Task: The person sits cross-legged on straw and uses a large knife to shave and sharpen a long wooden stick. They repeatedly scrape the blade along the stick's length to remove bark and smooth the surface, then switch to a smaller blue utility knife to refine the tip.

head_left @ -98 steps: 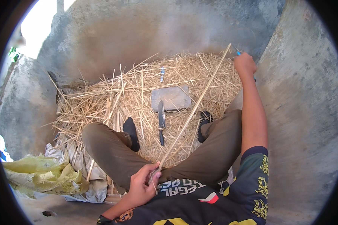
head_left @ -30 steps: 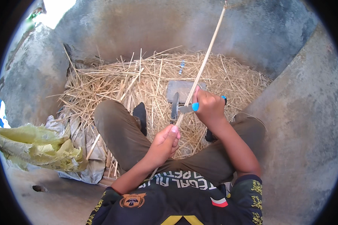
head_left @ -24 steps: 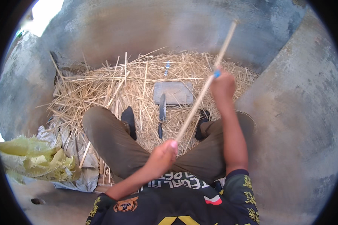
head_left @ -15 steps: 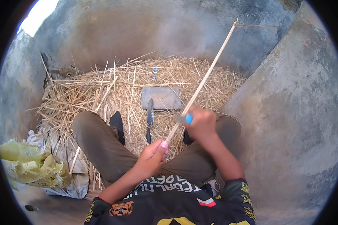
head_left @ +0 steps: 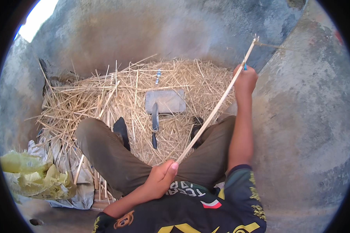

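A long pale wooden stick (head_left: pixel 217 104) slants up and to the right across my lap. Its lower end is held in my left hand (head_left: pixel 160 180), fingers wrapped round it near my waist. Close to the stick's far end, my right hand (head_left: pixel 245 80) is closed round a small blue-handled knife (head_left: pixel 245 66), most of which the fingers hide. Its thin blade lies against or just beside the stick; I cannot tell whether it touches. A frayed strand (head_left: pixel 274 46) sticks out to the right from the stick's tip.
Between my crossed legs, a black-handled knife (head_left: pixel 155 123) leans on a grey block (head_left: pixel 171 101) over straw shavings (head_left: pixel 206 73). A small blue-and-white wrapper (head_left: pixel 158 76) lies behind. Yellow and grey sacking (head_left: pixel 39 178) lies at left. Concrete walls (head_left: pixel 144 31) rise behind and at right.
My right hand has slid up the stick with the small knife, from mid-length to near the far end. The stick's tip has moved right and down; my left hand has dropped slightly.
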{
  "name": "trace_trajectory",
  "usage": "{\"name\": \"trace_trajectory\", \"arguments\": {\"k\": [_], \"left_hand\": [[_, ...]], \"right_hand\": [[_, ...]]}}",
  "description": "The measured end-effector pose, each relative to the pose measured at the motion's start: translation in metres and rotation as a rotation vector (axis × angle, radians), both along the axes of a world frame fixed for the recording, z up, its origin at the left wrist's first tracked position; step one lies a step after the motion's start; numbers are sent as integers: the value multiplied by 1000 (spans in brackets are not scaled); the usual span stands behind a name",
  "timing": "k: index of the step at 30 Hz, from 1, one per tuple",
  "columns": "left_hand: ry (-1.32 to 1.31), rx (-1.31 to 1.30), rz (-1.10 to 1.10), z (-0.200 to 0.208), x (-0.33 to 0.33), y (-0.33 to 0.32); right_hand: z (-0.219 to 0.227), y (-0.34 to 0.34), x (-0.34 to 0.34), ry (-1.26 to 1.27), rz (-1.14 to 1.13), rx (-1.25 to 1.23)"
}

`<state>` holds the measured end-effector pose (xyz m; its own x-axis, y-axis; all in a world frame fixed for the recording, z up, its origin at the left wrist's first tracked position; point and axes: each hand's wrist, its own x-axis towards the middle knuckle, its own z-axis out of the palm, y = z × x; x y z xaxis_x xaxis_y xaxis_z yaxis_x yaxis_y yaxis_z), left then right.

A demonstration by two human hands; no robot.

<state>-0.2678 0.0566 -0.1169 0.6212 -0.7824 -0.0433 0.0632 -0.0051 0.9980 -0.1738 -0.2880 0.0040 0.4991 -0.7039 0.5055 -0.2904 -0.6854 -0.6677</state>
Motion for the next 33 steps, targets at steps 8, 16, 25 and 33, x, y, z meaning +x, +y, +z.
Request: {"name": "trace_trajectory", "arguments": {"k": [8,16,25,33], "left_hand": [[406,-141,42,15,17,1],[158,-38,-89,5,8,15],[-9,-14,75,36,13,25],[221,-125,116,23,21,20]], "right_hand": [[-76,86,-48,151,441,-621],[-23,-20,-9,193,-16,-551],[-97,55,-37,404,208,-289],[-53,117,-41,-36,417,-330]]}}
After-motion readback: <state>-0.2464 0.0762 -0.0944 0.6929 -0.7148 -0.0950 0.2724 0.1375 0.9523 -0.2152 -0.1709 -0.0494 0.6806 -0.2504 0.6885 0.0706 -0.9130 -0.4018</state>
